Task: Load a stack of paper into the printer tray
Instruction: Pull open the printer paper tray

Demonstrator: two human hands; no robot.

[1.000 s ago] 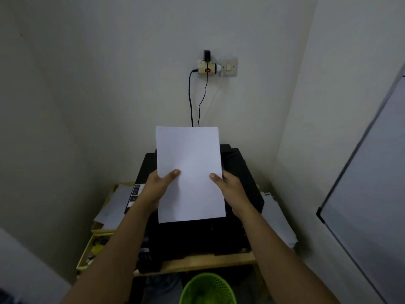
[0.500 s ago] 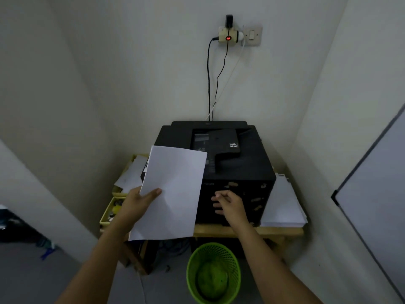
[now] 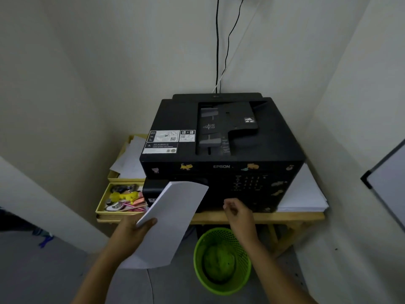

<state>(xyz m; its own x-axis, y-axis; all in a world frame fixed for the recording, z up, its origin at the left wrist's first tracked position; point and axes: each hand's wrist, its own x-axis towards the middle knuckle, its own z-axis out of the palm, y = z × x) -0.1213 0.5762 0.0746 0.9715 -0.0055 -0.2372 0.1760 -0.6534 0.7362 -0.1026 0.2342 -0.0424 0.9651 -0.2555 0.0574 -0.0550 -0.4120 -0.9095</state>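
Head view, looking down into a corner. Black printer (image 3: 221, 150) sits on a wooden table (image 3: 258, 216) against the wall. Left hand (image 3: 133, 232) grips a stack of paper (image 3: 173, 220) at its left edge, thumb on top, fingers underneath; the sheets bow over, top end drooping toward the printer's front. Stack is held in the air, just in front of the printer's lower left face, not in any tray.

Right hand (image 3: 237, 212) is at the printer's lower front edge, fingers curled. Whether they have hooked a tray handle or only hover near it, I cannot tell; the front panel is too dark there. No tray shows pulled out.

Judgement: the step in hand is opening the cassette, paper waiting alongside. Next move calls for the right hand to find the tray's lip and draw it straight out, then for the stack to be squared, probably with both hands, before it goes in flat.

Nearby: a green wastebasket (image 3: 222, 260) under the table, another paper pile (image 3: 303, 196) right of the printer, yellow trays (image 3: 103, 204) of small items left.
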